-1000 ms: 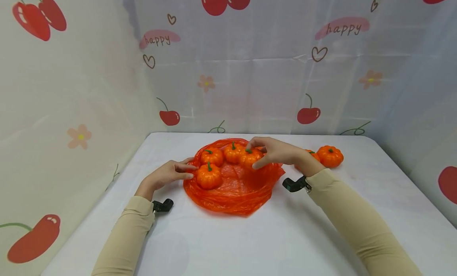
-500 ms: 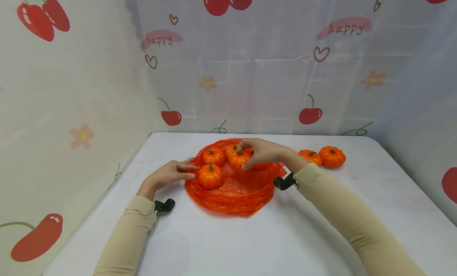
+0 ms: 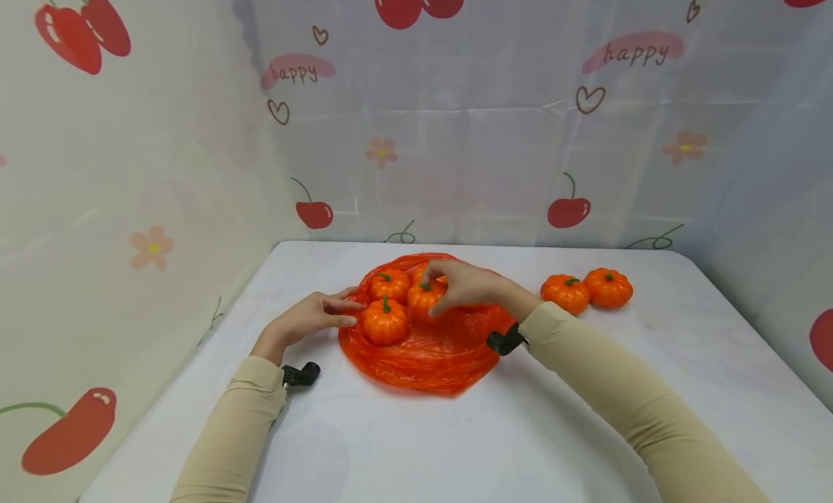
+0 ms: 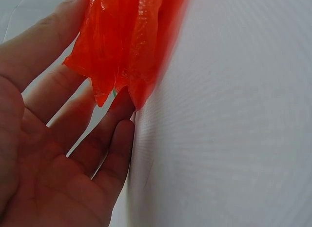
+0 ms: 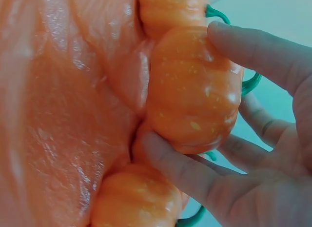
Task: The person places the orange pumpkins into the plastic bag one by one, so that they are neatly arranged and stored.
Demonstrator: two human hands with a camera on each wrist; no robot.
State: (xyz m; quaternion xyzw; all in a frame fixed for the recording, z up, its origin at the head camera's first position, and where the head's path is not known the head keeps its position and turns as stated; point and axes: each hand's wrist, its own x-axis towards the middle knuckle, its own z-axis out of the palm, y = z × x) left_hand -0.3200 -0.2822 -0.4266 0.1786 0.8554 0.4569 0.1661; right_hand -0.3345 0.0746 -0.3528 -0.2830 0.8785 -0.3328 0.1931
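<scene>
My right hand point(image 3: 467, 283) holds a small orange pumpkin point(image 3: 421, 301) with a green stem, low in a spread red plastic bag point(image 3: 426, 373). In the right wrist view, thumb and fingers go round that pumpkin's sides, with two other pumpkins close against it. Beside it in the bag sit a front pumpkin point(image 3: 385, 324), one behind at the left point(image 3: 390, 285) and one at the back point(image 3: 418, 273), partly hidden by the right hand. At the bag's left edge rests my left hand point(image 3: 311, 318), fingers fairly straight, touching the red plastic point(image 4: 122, 36).
Two more pumpkins, a nearer one point(image 3: 565, 294) and a farther one point(image 3: 608, 287), stand side by side on the white table point(image 3: 416, 452) right of the bag. Printed curtains point(image 3: 494, 149) rise behind the table and along its sides.
My right hand has moved left and slightly toward me with the held pumpkin, bringing it beside the front one. The nearer pumpkin at the right has come into full view. The left hand stays put.
</scene>
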